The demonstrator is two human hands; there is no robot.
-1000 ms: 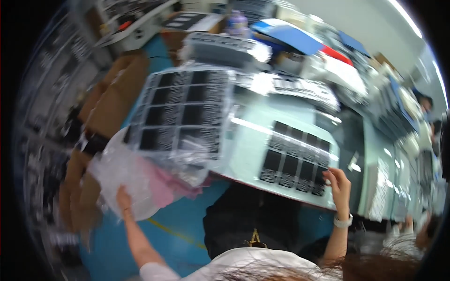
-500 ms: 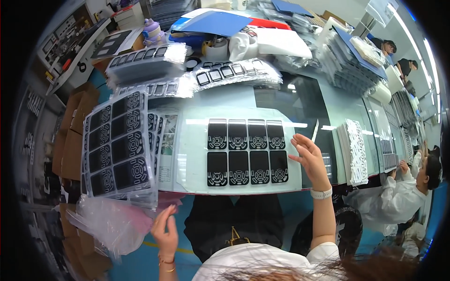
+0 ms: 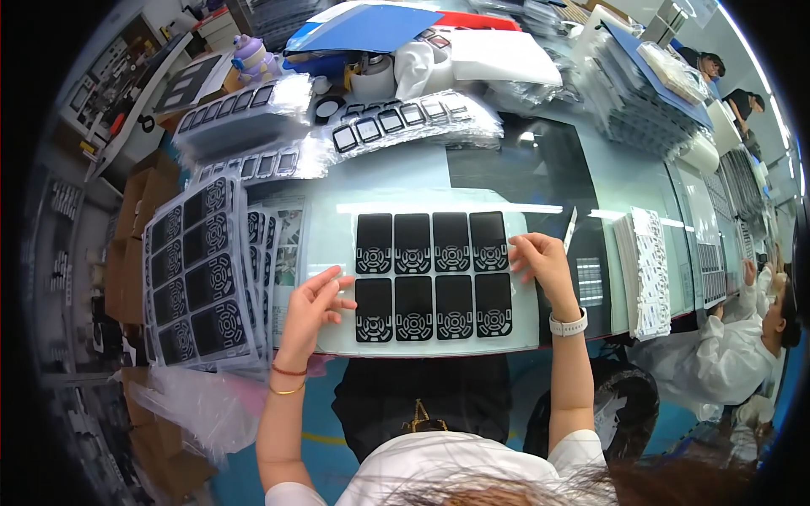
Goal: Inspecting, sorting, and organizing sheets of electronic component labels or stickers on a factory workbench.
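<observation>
A clear sheet carrying two rows of black keypad panels (image 3: 413, 308) lies flat on the pale glass table in front of me. By its left edge is my left hand (image 3: 312, 310), fingers apart and holding nothing, with a red band and a gold bangle on the wrist. My right hand (image 3: 544, 263), wearing a white watch, hovers at the right edge of the sheet. Its fingers are bent but apart, and I see nothing gripped between them. At left, a stack of similar black panel sheets (image 3: 190, 278) sits over the table edge.
Bagged black frames (image 3: 396, 126) are piled behind. A blue folder (image 3: 363, 32) tops the clutter. On the right are a thin blade-like tool (image 3: 571, 232), a stack of white cut-out sheets (image 3: 648, 274) and tall stacked sheets (image 3: 624, 93). A co-worker (image 3: 726, 354) sits at far right.
My left hand has risen from below the table edge to the sheet's left side. The right hand's fingers have bent toward the sheet's right edge. The view has shifted slightly.
</observation>
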